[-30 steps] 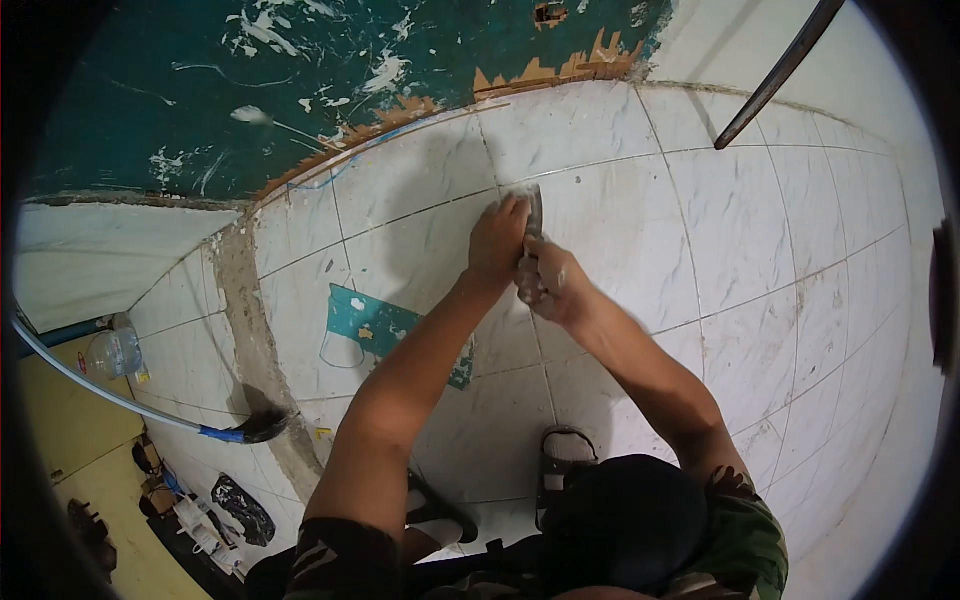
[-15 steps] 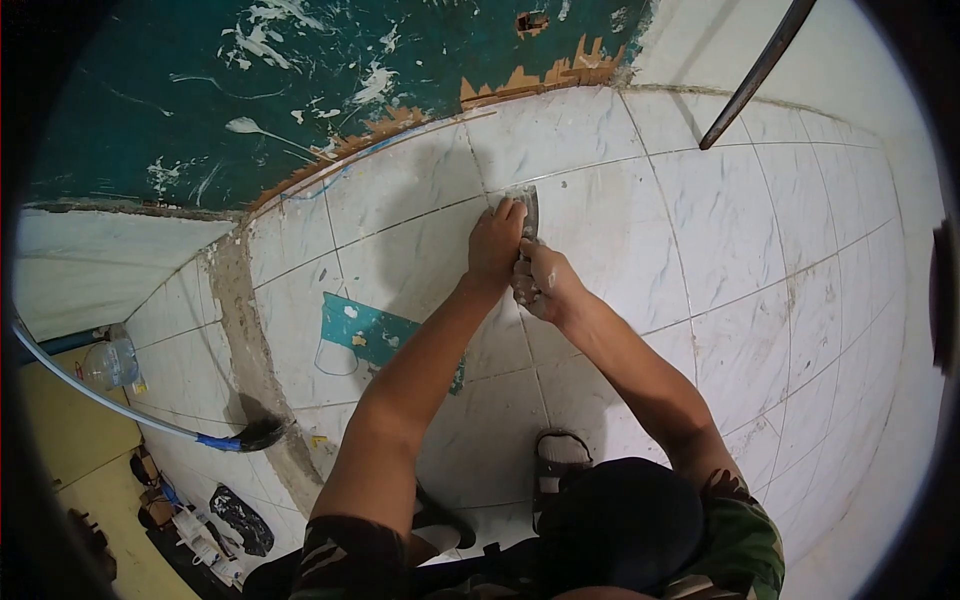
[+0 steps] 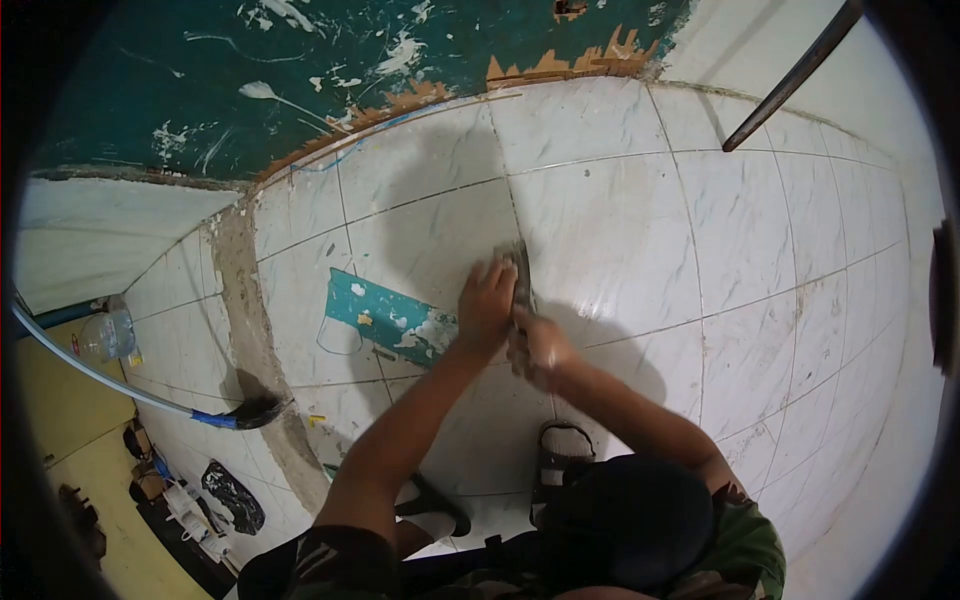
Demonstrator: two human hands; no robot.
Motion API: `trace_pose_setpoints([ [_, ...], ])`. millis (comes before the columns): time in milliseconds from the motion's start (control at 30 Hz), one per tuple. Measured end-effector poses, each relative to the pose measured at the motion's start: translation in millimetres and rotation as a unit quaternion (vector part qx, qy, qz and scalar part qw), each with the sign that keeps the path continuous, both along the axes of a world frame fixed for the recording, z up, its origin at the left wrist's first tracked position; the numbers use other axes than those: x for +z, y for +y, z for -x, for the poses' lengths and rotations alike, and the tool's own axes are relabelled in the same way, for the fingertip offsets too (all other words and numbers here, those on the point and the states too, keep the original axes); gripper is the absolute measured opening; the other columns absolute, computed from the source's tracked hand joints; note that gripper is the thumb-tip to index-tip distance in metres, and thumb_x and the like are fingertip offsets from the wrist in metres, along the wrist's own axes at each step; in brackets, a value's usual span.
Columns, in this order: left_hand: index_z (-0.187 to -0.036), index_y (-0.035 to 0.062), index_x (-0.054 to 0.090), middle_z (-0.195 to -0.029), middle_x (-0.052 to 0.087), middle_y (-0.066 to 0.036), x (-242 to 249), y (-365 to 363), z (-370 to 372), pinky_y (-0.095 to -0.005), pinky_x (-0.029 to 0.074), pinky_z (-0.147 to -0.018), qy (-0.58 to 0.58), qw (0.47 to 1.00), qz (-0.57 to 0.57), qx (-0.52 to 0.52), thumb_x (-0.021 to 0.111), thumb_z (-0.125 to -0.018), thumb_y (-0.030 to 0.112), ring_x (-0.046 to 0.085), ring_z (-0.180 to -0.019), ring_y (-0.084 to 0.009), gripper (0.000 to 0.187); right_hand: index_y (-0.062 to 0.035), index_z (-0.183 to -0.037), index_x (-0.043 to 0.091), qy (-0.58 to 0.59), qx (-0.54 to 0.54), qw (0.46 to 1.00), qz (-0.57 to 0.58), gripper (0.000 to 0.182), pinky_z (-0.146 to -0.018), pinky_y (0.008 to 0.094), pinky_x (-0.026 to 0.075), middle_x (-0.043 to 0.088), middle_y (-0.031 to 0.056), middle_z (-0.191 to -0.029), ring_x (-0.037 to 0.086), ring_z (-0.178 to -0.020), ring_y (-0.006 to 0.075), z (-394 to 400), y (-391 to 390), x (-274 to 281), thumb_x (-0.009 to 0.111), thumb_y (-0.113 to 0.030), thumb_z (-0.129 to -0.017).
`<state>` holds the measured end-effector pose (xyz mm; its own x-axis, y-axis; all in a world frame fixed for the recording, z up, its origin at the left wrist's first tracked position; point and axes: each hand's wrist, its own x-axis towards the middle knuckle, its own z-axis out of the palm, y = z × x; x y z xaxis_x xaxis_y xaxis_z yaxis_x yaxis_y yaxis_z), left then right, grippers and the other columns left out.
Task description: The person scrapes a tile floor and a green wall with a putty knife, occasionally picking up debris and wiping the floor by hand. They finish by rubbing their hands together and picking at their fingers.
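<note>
A scraper [image 3: 523,262] with a grey, dirty flat blade stands over a joint between the white floor tiles, in the middle of the head view. My right hand [image 3: 545,345] is closed round its handle, which the fingers mostly cover. My left hand [image 3: 487,308] presses against the blade from the left, its fingers bent along it. Both hands are close together. To their left lies a teal, paint-spotted strip of board [image 3: 395,322] on the tiles.
A teal door panel [image 3: 250,100] with a splintered lower edge is ahead. A dark rod [image 3: 790,80] leans at the upper right. On the left are a bent pipe [image 3: 110,378], a clear plastic bottle [image 3: 112,335] and a black bag [image 3: 233,497]. My sandals [image 3: 563,440] are below.
Both hands have drawn the scraper back along the tile joint, nearer to my body. The view has shifted slightly.
</note>
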<state>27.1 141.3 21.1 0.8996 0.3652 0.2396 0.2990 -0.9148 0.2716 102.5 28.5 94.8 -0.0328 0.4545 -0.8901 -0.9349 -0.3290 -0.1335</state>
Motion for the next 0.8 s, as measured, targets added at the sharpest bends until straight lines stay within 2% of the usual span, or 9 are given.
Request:
trace_pose_setpoints([
  [100,-0.117,0.0021,0.061,-0.122,0.063,-0.014,-3,43,-42,-0.0435,0.047,-0.104,-0.018,0.998,0.049,0.04,0.063,-0.081,0.008,0.062,-0.113,-0.0313,0.037,-0.0121,-0.084,0.047,-0.13,0.037,0.989,-0.067,0.027,-0.039,0.0343,0.031,0.041,-0.0001,-0.058,0.037,-0.039,0.0163,-31,41,-23,0.049,-0.029,-0.104],
  [167,-0.113,0.0042,0.061,-0.122,0.063,-0.015,1,59,-61,-0.0417,0.052,-0.094,0.03,0.988,0.127,0.08,0.063,-0.08,0.008,0.063,-0.106,-0.0312,0.033,-0.0117,-0.084,0.047,0.002,-0.106,0.991,-0.078,0.025,-0.041,0.0338,0.031,0.039,-0.0008,-0.059,0.037,-0.042,0.0158,-44,65,-19,0.049,-0.028,-0.104],
  [200,-0.11,0.0056,0.061,-0.122,0.063,-0.016,-1,59,-58,-0.0394,0.055,-0.087,0.026,0.993,0.095,0.07,0.063,-0.08,0.008,0.064,-0.099,-0.0311,0.03,-0.0118,-0.085,0.047,0.026,-0.108,0.986,-0.125,0.026,-0.043,0.0329,0.03,0.039,-0.0011,-0.061,0.037,-0.045,0.0145,-44,58,-28,0.05,-0.029,-0.104],
  [300,-0.11,0.0043,0.061,-0.121,0.063,-0.016,-10,25,-14,-0.0395,0.055,-0.087,-0.006,0.997,0.07,0.039,0.063,-0.08,0.008,0.064,-0.099,-0.0335,0.03,-0.0114,-0.087,0.047,-0.093,0.022,0.994,-0.047,0.027,-0.044,0.0327,0.029,0.038,-0.0013,-0.061,0.035,-0.046,0.0145,-6,24,-6,0.049,-0.032,-0.105],
  [400,-0.109,0.0032,0.062,-0.119,0.064,-0.016,-3,-14,22,-0.0427,0.053,-0.09,-0.041,0.987,0.147,0.055,0.062,-0.082,0.009,0.063,-0.104,-0.0357,0.028,-0.0165,-0.083,0.043,0.033,-0.025,0.999,0.009,0.03,-0.042,0.0308,0.026,0.034,-0.0038,-0.061,0.03,-0.047,0.0128,19,-5,15,0.049,-0.037,-0.105],
  [500,-0.108,0.0023,0.063,-0.117,0.064,-0.017,-4,-5,12,-0.0443,0.053,-0.09,-0.041,0.989,0.126,0.06,0.062,-0.082,0.008,0.063,-0.104,-0.0368,0.027,-0.009,-0.09,0.049,0.032,-0.03,0.999,-0.015,0.031,-0.043,0.0328,0.032,0.036,0.0006,-0.058,0.034,-0.043,0.0173,8,4,10,0.045,-0.036,-0.106],
  [567,-0.108,0.0026,0.063,-0.114,0.064,-0.017,-6,28,-13,-0.0438,0.054,-0.089,-0.026,0.99,0.125,0.067,0.062,-0.082,0.008,0.064,-0.103,-0.0365,0.027,-0.0098,-0.089,0.048,-0.024,-0.032,0.999,-0.03,0.028,-0.043,0.0317,0.033,0.037,0.0009,-0.06,0.036,-0.046,0.0157,-6,28,-8,0.047,-0.033,-0.105],
  [667,-0.107,0.0037,0.063,-0.11,0.064,-0.015,2,55,-40,-0.0429,0.054,-0.087,-0.009,0.988,0.13,0.087,0.062,-0.081,0.006,0.065,-0.1,-0.0355,0.026,-0.0112,-0.089,0.048,0.021,-0.073,0.995,-0.068,0.026,-0.043,0.0314,0.032,0.038,0.0007,-0.061,0.037,-0.048,0.0144,-34,64,-16,0.048,-0.031,-0.105],
  [800,-0.104,0.0055,0.062,-0.102,0.063,-0.012,16,31,-16,-0.0422,0.055,-0.084,0.032,0.984,0.148,0.094,0.063,-0.08,0.003,0.065,-0.099,-0.0334,0.024,-0.0167,-0.087,0.044,-0.013,-0.043,0.999,-0.027,0.023,-0.042,0.0286,0.026,0.032,-0.0044,-0.06,0.031,-0.047,0.0121,-16,41,16,0.05,-0.029,-0.105],
])
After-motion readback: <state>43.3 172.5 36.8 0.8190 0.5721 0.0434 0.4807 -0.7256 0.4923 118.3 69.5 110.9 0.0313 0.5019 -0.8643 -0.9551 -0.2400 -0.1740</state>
